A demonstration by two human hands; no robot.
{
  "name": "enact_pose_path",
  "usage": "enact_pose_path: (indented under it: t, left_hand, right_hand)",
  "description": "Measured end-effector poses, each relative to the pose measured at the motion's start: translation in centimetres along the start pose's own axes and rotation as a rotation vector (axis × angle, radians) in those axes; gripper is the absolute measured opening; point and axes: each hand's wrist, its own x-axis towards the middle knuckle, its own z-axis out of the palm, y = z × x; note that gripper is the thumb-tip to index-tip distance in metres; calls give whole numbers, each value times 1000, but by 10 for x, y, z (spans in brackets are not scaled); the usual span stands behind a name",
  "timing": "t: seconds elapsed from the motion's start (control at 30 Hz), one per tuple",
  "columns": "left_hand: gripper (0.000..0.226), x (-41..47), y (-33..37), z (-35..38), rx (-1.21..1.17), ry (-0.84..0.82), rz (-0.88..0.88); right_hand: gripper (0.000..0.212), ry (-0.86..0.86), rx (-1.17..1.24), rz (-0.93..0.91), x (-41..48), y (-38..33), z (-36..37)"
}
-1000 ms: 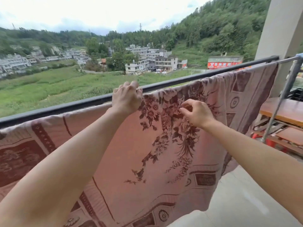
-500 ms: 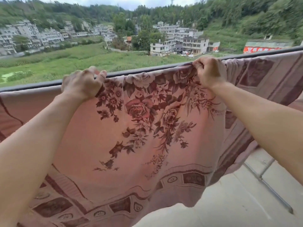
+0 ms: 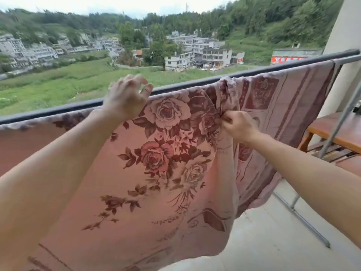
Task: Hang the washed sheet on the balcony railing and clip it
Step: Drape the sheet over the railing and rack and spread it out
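Observation:
A pink sheet (image 3: 148,192) printed with dark red roses hangs over the dark balcony railing (image 3: 58,111), draped from the far left to the pillar at the right. My left hand (image 3: 126,96) is at the sheet's top edge on the rail, fingers loosely curled and lifted, holding nothing that I can see. My right hand (image 3: 237,126) is lower, to the right of the roses, and pinches a vertical fold of the sheet a little below the rail. No clip is in view.
A pale pillar (image 3: 341,55) stands at the right end of the rail. Below it are a brown wooden table (image 3: 336,132) and a metal rack frame (image 3: 340,122) with a leg on the tiled floor (image 3: 273,241). Fields and buildings lie beyond the railing.
My right hand has left the top edge and dropped to pinch a fold lower on the sheet. My left hand has loosened its grip at the rail.

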Motion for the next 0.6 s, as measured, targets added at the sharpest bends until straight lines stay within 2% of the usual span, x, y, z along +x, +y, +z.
enact_pose_path:
  t: [0.07, 0.13, 0.17, 0.27, 0.33, 0.4, 0.5, 0.6]
  left_hand:
    - [41, 20, 30, 18, -34, -50, 30]
    - [39, 40, 46, 32, -35, -82, 23]
    - [38, 50, 51, 37, -26, -99, 17]
    - [39, 79, 69, 50, 3, -155, 23]
    - [42, 97, 83, 60, -6, -209, 52]
    - [45, 109, 98, 70, -53, -290, 79]
    - [55, 121, 110, 82, -152, -447, 76]
    - [60, 131, 105, 92, -193, -500, 50]
  right_hand:
    - [35, 191, 149, 20, 11, -6, -13]
    - [31, 443, 168, 91, 33, 1, -38]
    - [33, 488, 143, 145, 47, 7, -52]
    - [53, 359, 57, 255, 77, 21, -78]
    - [34, 310, 113, 204, 88, 28, -78]
    - [14, 330, 44, 91, 93, 34, -76]
    - [17, 253, -77, 47, 94, 40, -79]
    - [22, 264, -253, 79, 93, 62, -85]
